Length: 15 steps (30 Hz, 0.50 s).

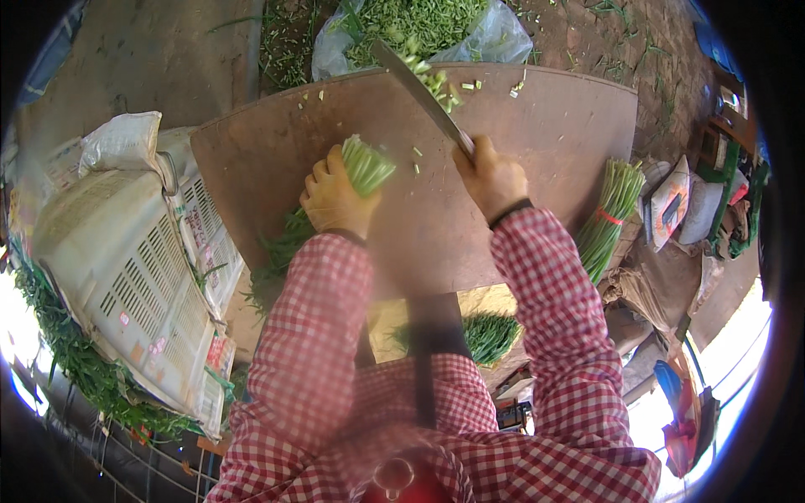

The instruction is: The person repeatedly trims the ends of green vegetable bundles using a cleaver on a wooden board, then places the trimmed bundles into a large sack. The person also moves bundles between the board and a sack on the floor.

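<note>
My left hand [339, 196] grips a bundle of green stalks [368, 166], its pale cut ends facing right and its leafy part trailing toward the board's lower left. In my right hand [494, 176] is the handle of a long-bladed knife [424, 91], its blade slanting to the upper left past the far edge of the brown board [440, 239]. Chopped stalk pieces [434, 82], blurred, are beside the blade. Just beyond that edge, a clear plastic bag [497, 41] holds a heap of chopped green pieces [415, 19]. A few cut bits lie scattered on the board.
A bundle of stalks tied with a red band [607, 217] rests at the board's right edge. Pale slatted plastic crates [138, 276] stand at left, with leafy greens [100, 377] beside them. More greens [490, 336] lie below the near edge. Filled sacks [670, 201] sit at right.
</note>
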### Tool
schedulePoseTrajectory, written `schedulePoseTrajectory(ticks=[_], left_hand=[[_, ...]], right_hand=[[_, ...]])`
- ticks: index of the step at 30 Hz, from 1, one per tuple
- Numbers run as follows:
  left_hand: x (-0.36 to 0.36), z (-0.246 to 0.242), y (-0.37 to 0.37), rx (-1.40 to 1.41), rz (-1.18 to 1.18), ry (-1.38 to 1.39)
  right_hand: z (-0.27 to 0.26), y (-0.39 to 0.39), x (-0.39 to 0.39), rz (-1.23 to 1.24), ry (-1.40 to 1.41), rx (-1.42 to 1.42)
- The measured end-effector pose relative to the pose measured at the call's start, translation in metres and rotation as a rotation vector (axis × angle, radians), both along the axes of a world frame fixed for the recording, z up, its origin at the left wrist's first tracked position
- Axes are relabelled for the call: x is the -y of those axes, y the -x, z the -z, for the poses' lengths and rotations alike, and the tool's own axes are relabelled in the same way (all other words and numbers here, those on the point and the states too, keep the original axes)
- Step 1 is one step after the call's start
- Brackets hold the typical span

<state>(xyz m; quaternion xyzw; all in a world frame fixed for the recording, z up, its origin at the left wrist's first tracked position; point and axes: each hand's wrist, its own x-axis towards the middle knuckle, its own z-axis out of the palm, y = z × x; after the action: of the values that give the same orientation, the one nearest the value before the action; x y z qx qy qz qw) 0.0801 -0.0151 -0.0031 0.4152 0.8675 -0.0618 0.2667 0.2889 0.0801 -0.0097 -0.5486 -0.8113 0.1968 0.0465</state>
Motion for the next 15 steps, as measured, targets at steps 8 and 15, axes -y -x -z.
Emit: schedulePoseTrajectory(ticks=[8,15], left_hand=[[0.053,-0.019,0.024,-0.046,0.054,-0.232],[0.052,-0.035,0.094,0.041,0.028,-0.211]], right_hand=[[-0.016,-0.116,0.048,-0.324,0.294,0.215],[0.007,-0.023,-0.059,-0.057,0.137,0.131]])
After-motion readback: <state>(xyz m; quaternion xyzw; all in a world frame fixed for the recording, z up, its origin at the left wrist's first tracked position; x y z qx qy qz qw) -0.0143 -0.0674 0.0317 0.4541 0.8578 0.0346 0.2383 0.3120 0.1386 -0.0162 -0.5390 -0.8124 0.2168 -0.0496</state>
